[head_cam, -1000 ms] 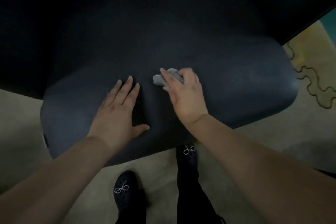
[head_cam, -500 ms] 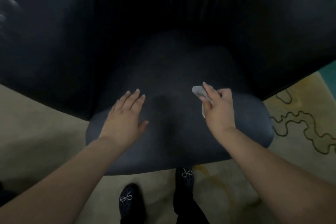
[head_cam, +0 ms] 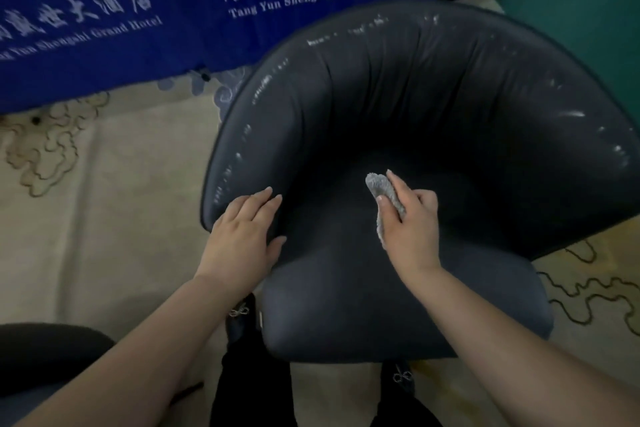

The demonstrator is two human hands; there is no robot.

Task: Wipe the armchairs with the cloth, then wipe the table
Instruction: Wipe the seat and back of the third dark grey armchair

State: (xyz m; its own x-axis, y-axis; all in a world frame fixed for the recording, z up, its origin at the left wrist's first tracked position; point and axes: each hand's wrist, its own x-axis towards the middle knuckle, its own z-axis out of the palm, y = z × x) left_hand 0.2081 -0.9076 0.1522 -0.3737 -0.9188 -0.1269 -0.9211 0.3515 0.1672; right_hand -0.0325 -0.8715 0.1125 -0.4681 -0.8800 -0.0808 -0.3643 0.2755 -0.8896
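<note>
A dark blue-grey leather armchair [head_cam: 433, 97] with a curved back fills the middle of the head view, its seat cushion [head_cam: 398, 315] jutting toward me. My right hand [head_cam: 412, 229] grips a small grey cloth [head_cam: 379, 185] over the rear of the seat, near where it meets the backrest. My left hand [head_cam: 242, 236] rests flat, fingers together, on the chair's left arm edge and holds nothing. A table draped in a blue cloth [head_cam: 114, 21] with white hotel lettering stands behind the chair at the upper left.
Beige carpet [head_cam: 104, 218] with a swirl pattern surrounds the chair. Part of a second dark armchair [head_cam: 45, 354] shows at the lower left. A teal wall [head_cam: 581, 3] lies at the upper right. My dark shoes [head_cam: 239, 319] stand against the seat's front.
The view has pulled back and up, revealing the whole backrest and the blue-draped table. My left hand shifted from the seat to the left arm edge; my right hand, with the cloth, moved toward the seat's rear.
</note>
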